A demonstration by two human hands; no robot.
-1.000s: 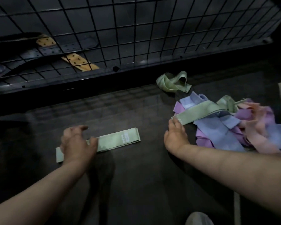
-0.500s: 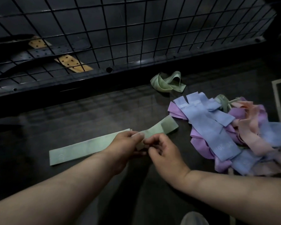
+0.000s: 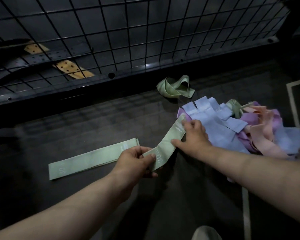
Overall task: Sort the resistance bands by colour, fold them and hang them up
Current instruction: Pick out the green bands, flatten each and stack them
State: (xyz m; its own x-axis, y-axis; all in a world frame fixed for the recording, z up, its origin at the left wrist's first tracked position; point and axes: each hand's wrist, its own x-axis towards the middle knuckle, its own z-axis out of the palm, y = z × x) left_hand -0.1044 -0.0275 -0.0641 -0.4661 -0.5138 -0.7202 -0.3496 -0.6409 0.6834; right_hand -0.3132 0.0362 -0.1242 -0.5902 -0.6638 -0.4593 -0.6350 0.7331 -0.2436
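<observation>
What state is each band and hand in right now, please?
held green band, bent, in both hands.
left hand, pinches its near end.
right hand, grips its far part.
flat green band, laid out flat.
crumpled green band, twisted, lying loose.
mixed band pile, tangled, unsorted.

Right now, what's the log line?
left hand: grips held green band | right hand: pinches it | other green band: lies flat | pile: unsorted

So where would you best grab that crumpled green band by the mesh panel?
Pinch the raised loop of the crumpled green band, coming from above: it arches clear of the dark surface, while its tail lies flat. The left hand and right hand hold the 30-marked green band.
</observation>
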